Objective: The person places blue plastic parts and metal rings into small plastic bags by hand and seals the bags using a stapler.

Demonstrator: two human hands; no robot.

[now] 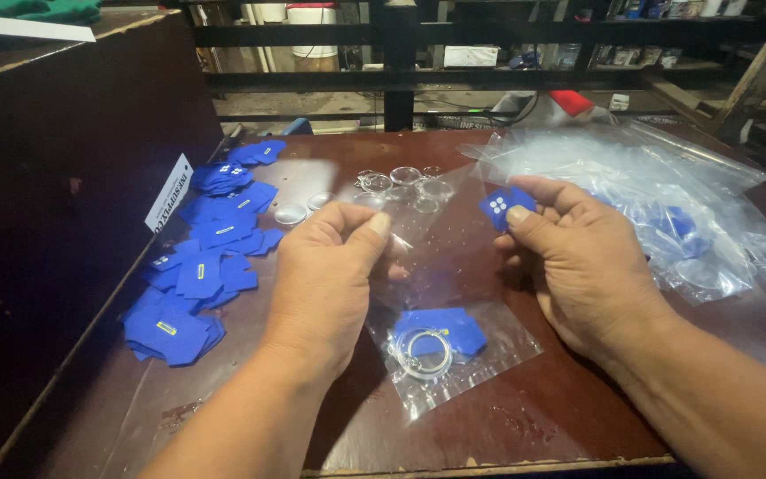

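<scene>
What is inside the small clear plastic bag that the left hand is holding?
In the lower part of the clear bag lie a blue fabric piece and a clear ring. The left hand covers the bag's top left edge, so that part cannot be seen.

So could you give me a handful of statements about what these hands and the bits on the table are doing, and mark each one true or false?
1. The right hand pinches a small blue piece with white dots. True.
2. The left hand holds a pair of scissors. False: it grips the top of a clear plastic bag.
3. That bag already contains a blue piece and a clear ring. True.
4. The pile of blue pieces lies to the right of both hands. False: it lies to the left.
5. The table is white plastic. False: it is dark brown wood.
</scene>
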